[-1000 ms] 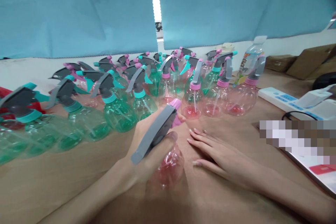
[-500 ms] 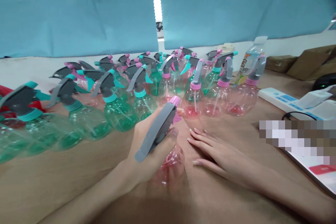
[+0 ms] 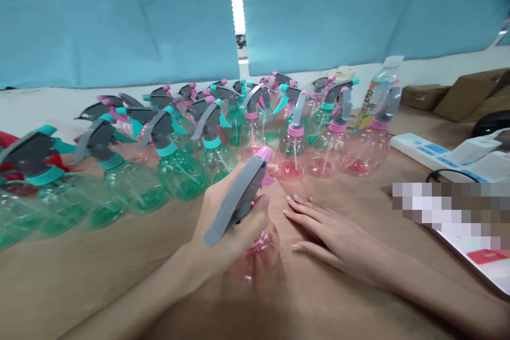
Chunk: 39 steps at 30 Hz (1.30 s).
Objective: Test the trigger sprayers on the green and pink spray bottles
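Note:
A clear pink spray bottle (image 3: pixel 261 255) with a grey and pink trigger head stands upright in front of me. My left hand (image 3: pixel 223 212) is wrapped round it just below the head, hiding its neck. To its right, my right hand (image 3: pixel 330 234) lies flat on the brown table (image 3: pixel 119 276), fingers stretched out, apart from the bottle. Just beyond my hands stand a pink spray bottle (image 3: pixel 292 156) and a green spray bottle (image 3: pixel 181 172), part of rows of similar ones.
Several green and pink spray bottles fill the left and back. On the right are a labelled drink bottle (image 3: pixel 382 85), a white power strip (image 3: pixel 422 151) with plugs, a black cable (image 3: pixel 450 171), cardboard boxes (image 3: pixel 470 98) and a flat, partly blurred object (image 3: pixel 486 268). A blue curtain (image 3: pixel 119 21) hangs behind.

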### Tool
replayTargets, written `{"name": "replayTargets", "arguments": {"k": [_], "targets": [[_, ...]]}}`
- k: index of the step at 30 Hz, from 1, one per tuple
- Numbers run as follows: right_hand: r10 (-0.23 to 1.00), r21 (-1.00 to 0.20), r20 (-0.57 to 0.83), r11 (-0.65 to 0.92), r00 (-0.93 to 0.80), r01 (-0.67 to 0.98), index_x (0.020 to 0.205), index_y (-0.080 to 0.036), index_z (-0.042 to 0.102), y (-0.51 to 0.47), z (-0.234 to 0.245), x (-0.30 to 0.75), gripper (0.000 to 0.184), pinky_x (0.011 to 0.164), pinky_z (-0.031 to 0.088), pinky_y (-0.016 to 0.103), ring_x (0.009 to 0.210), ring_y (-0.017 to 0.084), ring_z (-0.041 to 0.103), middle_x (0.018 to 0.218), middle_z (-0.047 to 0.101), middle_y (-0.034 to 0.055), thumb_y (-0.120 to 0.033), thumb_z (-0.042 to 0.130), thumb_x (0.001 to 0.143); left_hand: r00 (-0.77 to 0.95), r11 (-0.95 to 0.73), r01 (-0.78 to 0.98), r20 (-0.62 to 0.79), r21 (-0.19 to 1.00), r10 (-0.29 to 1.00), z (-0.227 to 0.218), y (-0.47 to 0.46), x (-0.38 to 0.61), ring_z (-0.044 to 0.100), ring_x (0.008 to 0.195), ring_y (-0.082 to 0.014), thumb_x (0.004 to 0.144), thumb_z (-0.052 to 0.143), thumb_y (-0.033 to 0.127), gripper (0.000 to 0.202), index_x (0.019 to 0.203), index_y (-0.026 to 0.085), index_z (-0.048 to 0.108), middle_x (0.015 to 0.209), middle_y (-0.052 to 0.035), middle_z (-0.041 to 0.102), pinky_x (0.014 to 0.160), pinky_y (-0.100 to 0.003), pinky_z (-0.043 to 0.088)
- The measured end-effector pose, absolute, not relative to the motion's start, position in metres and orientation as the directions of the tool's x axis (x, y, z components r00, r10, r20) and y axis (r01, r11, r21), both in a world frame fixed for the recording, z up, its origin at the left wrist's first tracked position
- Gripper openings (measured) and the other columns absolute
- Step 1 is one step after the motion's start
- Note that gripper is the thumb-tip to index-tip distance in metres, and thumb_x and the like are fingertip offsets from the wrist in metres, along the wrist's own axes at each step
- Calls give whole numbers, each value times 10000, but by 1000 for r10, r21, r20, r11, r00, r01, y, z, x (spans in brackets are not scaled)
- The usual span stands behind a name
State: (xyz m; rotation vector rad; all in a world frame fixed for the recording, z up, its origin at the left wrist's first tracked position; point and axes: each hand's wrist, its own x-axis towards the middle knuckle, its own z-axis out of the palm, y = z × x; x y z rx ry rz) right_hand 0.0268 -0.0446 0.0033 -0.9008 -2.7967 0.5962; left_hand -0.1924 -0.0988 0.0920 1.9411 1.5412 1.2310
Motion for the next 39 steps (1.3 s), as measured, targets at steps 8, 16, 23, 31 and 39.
{"name": "replayTargets", "arguments": {"k": [8, 16, 23, 31, 39], "targets": [[584, -411, 25, 746, -811, 524, 1477, -168, 382, -45, 3, 27, 642, 1160, 239, 523, 1441, 288, 233, 1558, 286, 106, -574, 371, 980, 24, -338, 532, 385, 776, 922, 91, -95, -188, 557, 549, -107, 721, 565, 178, 175, 888, 229, 549, 697, 49, 517, 518, -224, 491], [582, -414, 11, 743, -813, 526, 1476, -157, 382, -45, 5, 27, 657, 1161, 236, 525, 1441, 291, 224, 1559, 272, 110, -585, 357, 979, 21, -275, 505, 306, 819, 952, 90, -98, -187, 713, 748, -186, 707, 574, 200, 589, 1290, 246, 503, 889, -17, 659, 621, -265, 576], [580, -395, 6, 750, -815, 531, 1485, -170, 362, -45, 3, 28, 663, 1159, 243, 514, 1444, 273, 224, 1564, 260, 98, -598, 343, 978, 16, -268, 480, 297, 836, 955, 93, -98, -184, 660, 651, -134, 706, 516, 166, 547, 1249, 230, 544, 838, 6, 617, 607, -233, 543], [588, -419, 45, 745, -808, 519, 1477, -180, 380, -45, 2, 28, 627, 1156, 251, 526, 1438, 288, 243, 1554, 297, 105, -560, 396, 978, 39, -281, 522, 307, 805, 951, 101, -102, -185, 601, 630, -153, 678, 493, 207, 318, 987, 231, 565, 770, 13, 587, 607, -269, 531], [587, -420, 47, 746, -808, 517, 1475, -184, 387, -45, 3, 27, 622, 1155, 255, 528, 1435, 294, 249, 1552, 308, 104, -555, 410, 976, 74, -311, 525, 322, 792, 944, 94, -99, -189, 586, 560, -151, 683, 524, 196, 236, 908, 234, 587, 633, 39, 596, 530, -237, 511]]}}
